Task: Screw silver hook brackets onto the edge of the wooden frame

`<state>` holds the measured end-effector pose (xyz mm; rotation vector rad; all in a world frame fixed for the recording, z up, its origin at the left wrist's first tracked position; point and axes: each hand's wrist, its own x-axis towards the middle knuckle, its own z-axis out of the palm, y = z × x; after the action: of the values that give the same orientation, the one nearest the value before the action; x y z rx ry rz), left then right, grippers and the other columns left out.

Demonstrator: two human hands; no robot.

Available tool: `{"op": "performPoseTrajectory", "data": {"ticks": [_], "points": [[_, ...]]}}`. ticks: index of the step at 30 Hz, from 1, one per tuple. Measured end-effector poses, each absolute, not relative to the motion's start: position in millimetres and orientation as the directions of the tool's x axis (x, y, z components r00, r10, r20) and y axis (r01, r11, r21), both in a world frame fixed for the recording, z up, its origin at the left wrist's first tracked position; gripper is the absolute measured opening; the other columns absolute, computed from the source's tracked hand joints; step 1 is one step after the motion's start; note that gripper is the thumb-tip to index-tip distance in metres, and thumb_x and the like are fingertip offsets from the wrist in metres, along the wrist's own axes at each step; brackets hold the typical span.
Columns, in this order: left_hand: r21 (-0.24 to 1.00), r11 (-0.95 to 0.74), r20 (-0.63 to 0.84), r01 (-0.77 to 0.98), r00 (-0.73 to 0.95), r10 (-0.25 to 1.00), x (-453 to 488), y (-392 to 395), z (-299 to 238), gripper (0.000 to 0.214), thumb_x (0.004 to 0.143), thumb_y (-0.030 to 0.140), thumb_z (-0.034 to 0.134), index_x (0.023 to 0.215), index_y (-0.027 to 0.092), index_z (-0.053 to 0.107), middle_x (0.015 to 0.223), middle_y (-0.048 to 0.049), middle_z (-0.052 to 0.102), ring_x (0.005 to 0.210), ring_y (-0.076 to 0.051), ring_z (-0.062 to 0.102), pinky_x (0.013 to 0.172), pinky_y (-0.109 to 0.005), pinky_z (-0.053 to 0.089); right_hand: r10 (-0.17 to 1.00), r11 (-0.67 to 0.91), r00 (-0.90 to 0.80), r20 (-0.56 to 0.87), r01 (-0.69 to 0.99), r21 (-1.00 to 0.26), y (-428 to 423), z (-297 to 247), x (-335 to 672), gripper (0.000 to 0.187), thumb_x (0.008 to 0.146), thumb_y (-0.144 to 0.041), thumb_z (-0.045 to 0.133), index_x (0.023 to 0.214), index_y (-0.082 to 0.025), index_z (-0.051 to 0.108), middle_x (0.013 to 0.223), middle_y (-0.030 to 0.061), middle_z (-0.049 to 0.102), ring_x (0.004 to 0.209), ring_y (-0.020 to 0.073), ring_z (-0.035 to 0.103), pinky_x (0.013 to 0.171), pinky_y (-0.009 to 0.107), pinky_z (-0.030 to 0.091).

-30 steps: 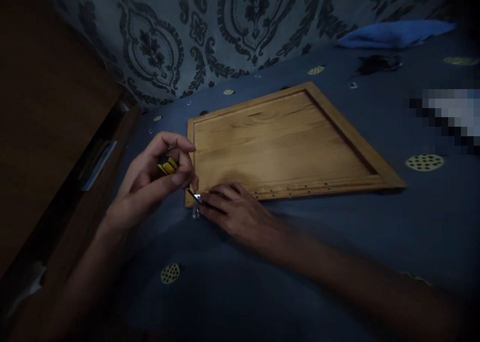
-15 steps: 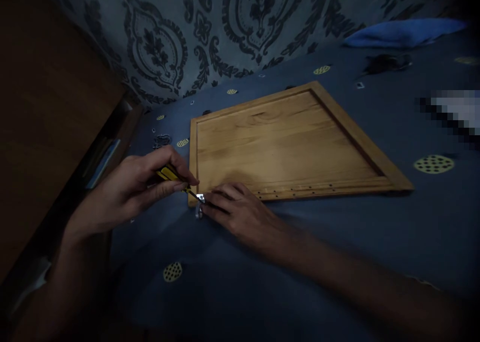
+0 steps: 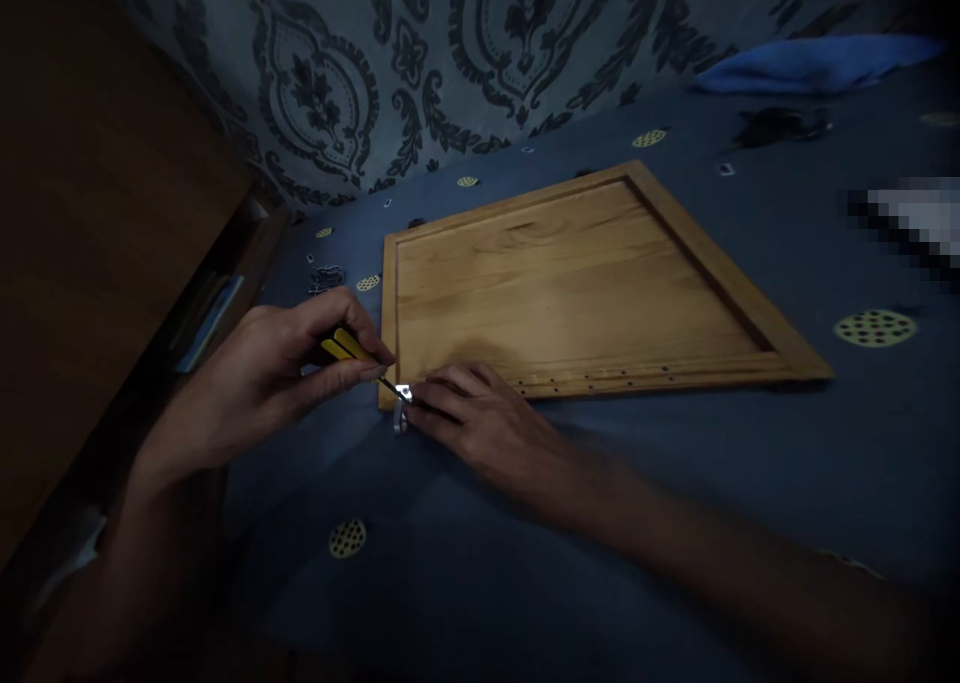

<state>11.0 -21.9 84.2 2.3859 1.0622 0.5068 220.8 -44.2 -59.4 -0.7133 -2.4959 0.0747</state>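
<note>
- Yellow-and-black-handled screwdriver, seen from the head camera, is gripped in the left hand, with fingers and thumb closed round the front of the handle.
- Its long axis runs from the left hand down and to the right. The thin dark shaft ends on a small shiny metal bracket.
- That metal bracket sits at the near left corner of a flat, pale wooden panel with a raised frame and hangs partly over the panel's near edge.
- The right hand comes in from the right with its fingers curled low, the fingertips pinching the bracket against the corner. It is the nearer hand to the bracket; the left stands back along the shaft.
- A row of small holes runs along the panel's near rail, to the right of the right hand.
- The panel lies on a dark blue bedsheet dotted with yellow rounds.
- Farther off are small metal parts left of the panel, a folded blue cloth at far right, patterned grey wallpaper and dark brown wooden furniture at left.
</note>
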Motion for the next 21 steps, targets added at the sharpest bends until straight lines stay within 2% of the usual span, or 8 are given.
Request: {"op": "performPoseTrajectory", "data": {"ticks": [5, 8, 13, 15, 18, 21], "points": [[0.56, -0.582, 0.129, 0.59, 0.632, 0.764, 15.2, -22.2, 86.5, 0.016, 0.094, 0.032, 0.068, 0.096, 0.017, 0.073, 0.087, -0.0064, 0.079, 0.072, -0.017, 0.074, 0.057, -0.019, 0.051, 0.501, 0.859, -0.714, 0.489, 0.479, -0.181, -44.9, -60.6, 220.2, 0.024, 0.103, -0.018, 0.056, 0.123, -0.013, 0.069, 0.122, 0.0097, 0.074, 0.112, 0.0269, 0.061, 0.094, 0.044, 0.052], [0.594, -0.562, 0.148, 0.576, 0.608, 0.78, 13.3, -25.4, 94.2, 0.017, 0.092, 0.034, 0.071, 0.094, 0.018, 0.076, 0.087, -0.0069, 0.079, 0.073, -0.02, 0.075, 0.06, -0.023, 0.054, 0.495, 0.862, -0.704, 0.509, 0.472, -0.186, -45.4, -60.3, 221.2, 0.023, 0.103, -0.018, 0.057, 0.122, -0.012, 0.069, 0.121, 0.0112, 0.074, 0.112, 0.0271, 0.06, 0.095, 0.044, 0.052], [0.653, -0.534, 0.383, 0.537, 0.375, 0.844, 0.5, -36.3, 106.4, 0.017, 0.084, 0.032, 0.079, 0.094, 0.02, 0.076, 0.095, -0.0117, 0.081, 0.082, -0.03, 0.077, 0.068, -0.036, 0.063, 0.49, 0.869, -0.72, 0.492, 0.447, -0.213, -45.3, -59.0, 224.3, 0.025, 0.103, -0.016, 0.055, 0.125, -0.012, 0.068, 0.123, 0.0118, 0.073, 0.113, 0.0267, 0.06, 0.094, 0.044, 0.052], [0.657, -0.525, 0.381, 0.541, 0.362, 0.851, 0.3, -37.9, 106.5, 0.018, 0.084, 0.034, 0.079, 0.091, 0.018, 0.075, 0.092, -0.012, 0.081, 0.08, -0.029, 0.078, 0.067, -0.034, 0.063, 0.5, 0.863, -0.714, 0.489, 0.454, -0.22, -44.9, -60.2, 224.0, 0.025, 0.103, -0.017, 0.055, 0.124, -0.014, 0.068, 0.122, 0.0112, 0.073, 0.113, 0.0263, 0.06, 0.093, 0.045, 0.052], [0.648, -0.521, 0.317, 0.556, 0.425, 0.848, 7.2, -35.9, 103.3, 0.02, 0.084, 0.035, 0.08, 0.086, 0.017, 0.074, 0.086, -0.0105, 0.08, 0.074, -0.024, 0.077, 0.058, -0.025, 0.058, 0.495, 0.865, -0.7, 0.515, 0.451, -0.219, -44.3, -63.2, 222.5, 0.024, 0.103, -0.017, 0.055, 0.124, -0.017, 0.069, 0.122, 0.0103, 0.073, 0.114, 0.0258, 0.061, 0.094, 0.044, 0.052], [0.608, -0.551, 0.291, 0.572, 0.485, 0.825, 13.9, -32.8, 99.6, 0.02, 0.087, 0.035, 0.077, 0.088, 0.016, 0.074, 0.086, -0.0085, 0.079, 0.075, -0.02, 0.075, 0.061, -0.021, 0.055, 0.49, 0.868, -0.701, 0.519, 0.448, -0.214, -44.2, -64.2, 222.0, 0.025, 0.103, -0.016, 0.055, 0.124, -0.018, 0.069, 0.123, 0.0104, 0.073, 0.115, 0.0257, 0.061, 0.096, 0.044, 0.051]]}}
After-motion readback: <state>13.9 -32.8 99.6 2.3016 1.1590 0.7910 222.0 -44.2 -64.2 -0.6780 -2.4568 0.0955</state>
